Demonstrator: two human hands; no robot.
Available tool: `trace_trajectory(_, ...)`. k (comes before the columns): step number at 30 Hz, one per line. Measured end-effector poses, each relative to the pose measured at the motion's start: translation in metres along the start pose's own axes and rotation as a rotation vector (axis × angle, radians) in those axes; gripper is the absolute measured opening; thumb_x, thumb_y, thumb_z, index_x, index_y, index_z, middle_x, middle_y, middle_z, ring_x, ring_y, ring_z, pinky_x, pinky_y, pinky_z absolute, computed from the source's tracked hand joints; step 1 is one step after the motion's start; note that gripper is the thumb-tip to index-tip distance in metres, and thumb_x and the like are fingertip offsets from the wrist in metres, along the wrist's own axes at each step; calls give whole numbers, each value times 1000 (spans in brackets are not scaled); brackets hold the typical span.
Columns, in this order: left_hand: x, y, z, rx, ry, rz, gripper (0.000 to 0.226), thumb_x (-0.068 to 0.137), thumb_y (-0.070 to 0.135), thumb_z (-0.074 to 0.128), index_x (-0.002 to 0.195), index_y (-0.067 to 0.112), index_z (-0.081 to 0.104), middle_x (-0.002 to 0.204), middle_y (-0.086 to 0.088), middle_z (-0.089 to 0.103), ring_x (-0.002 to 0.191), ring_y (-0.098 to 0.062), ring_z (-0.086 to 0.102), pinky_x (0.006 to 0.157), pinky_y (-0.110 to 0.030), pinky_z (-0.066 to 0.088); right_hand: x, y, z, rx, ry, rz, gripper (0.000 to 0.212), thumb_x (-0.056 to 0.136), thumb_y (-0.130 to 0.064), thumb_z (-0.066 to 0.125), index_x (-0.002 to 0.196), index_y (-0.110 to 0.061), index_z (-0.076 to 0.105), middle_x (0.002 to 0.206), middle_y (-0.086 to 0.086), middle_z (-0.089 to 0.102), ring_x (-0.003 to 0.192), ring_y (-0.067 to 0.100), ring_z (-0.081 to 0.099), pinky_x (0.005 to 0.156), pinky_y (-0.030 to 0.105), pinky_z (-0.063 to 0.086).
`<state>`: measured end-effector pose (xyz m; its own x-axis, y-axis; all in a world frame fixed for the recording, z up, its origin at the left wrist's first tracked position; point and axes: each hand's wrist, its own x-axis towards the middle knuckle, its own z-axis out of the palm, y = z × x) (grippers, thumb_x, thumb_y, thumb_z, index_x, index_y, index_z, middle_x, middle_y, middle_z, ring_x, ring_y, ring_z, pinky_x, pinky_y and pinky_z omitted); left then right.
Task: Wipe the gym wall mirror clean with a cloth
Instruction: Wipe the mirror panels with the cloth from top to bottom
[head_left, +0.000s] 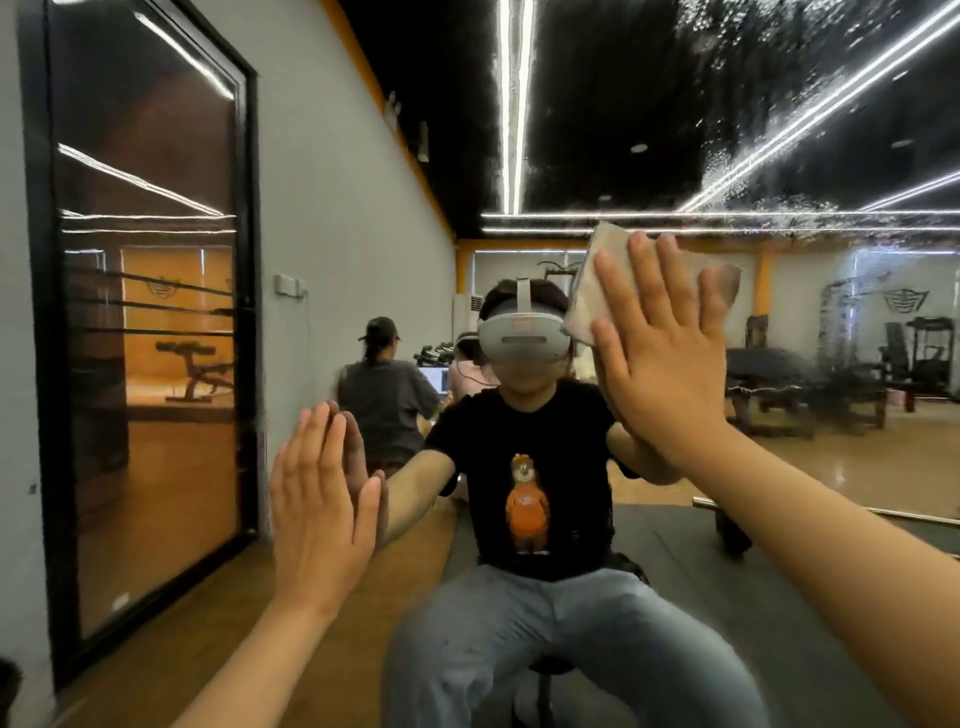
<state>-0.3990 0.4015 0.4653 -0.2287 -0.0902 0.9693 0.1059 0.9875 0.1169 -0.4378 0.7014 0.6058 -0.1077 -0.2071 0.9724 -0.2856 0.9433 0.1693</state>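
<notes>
- Judged from the glass, the task is sitting at its middle stage: the cloth (589, 296) is already on the mirror (597, 130), but the wiping is not yet complete.
- The right hand (670, 374) is pressing the cloth flat against the mirror. Its fingers are lying straight and spread, so nothing is being pinched and the palm and fingers alone are pinning the cloth to the glass.
- The left hand (317, 499) is lying flat on the mirror, lower and to the left. Its fingers are straight and close together, meeting their own reflection. It is holding nothing and is probably bracing the body.
- Work left: white droplets and streaks (810, 171) are covering the upper right of the mirror, above and to the right of the cloth. A fainter haze is running down the far right side.
- Work apparently done: the centre and lower areas are giving a sharp reflection with no streaks showing. It cannot be told whether they were wiped or never soiled.
- The cloth is sitting just below the soiled zone.
- The cloth is showing as a pale grey-beige pad folded into a rectangle. Its edges are projecting past the fingers at the top left and at the right.
</notes>
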Motion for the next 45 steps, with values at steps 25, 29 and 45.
trace_trajectory(25,-64,-106,-10,-3,-15,-319,71,100,38,26,157,3,3,166,-13,-1,154,-22,-3,124,-49,7,-70,-147,38,-26,-142,-339,58,104,-40,28,158,-21,20,165,7,14,153,28,10,123,51,4)
trace_trajectory(29,-67,-113,-6,28,-41,-297,71,101,41,23,157,4,1,166,-10,-3,154,-22,-3,125,-45,4,-28,-212,48,22,-154,-415,61,104,-41,31,159,-22,15,166,6,8,153,27,4,123,50,-4)
trace_trajectory(45,-69,-125,-39,-270,-69,-315,62,100,43,25,157,19,21,165,10,15,151,-4,11,117,-31,23,-158,-296,79,102,-407,-721,70,104,-42,22,156,-15,-16,156,9,-34,144,28,-35,116,51,-21)
